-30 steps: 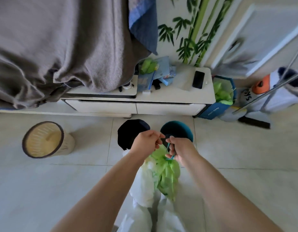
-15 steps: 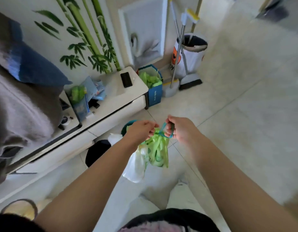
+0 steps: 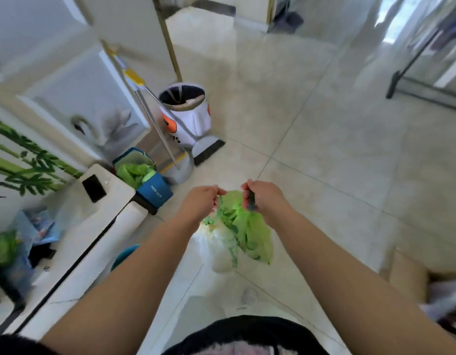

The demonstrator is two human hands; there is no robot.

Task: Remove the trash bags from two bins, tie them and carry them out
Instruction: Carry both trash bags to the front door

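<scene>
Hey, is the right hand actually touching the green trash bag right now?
Touching. The head view shows the right hand closed around the top of the green trash bag, which hangs below it.

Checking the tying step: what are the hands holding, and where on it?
Both the left hand and right hand pinch the green trash bag at its top.

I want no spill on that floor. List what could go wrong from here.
1. Both the left hand and the right hand pinch only the top of the green bag; a slip would likely drop it on the tiles.
2. The white bag hangs behind it, its grip hidden; it may fall.
3. The broom and bin stand ahead on the left; the swinging bags might catch them.
</scene>
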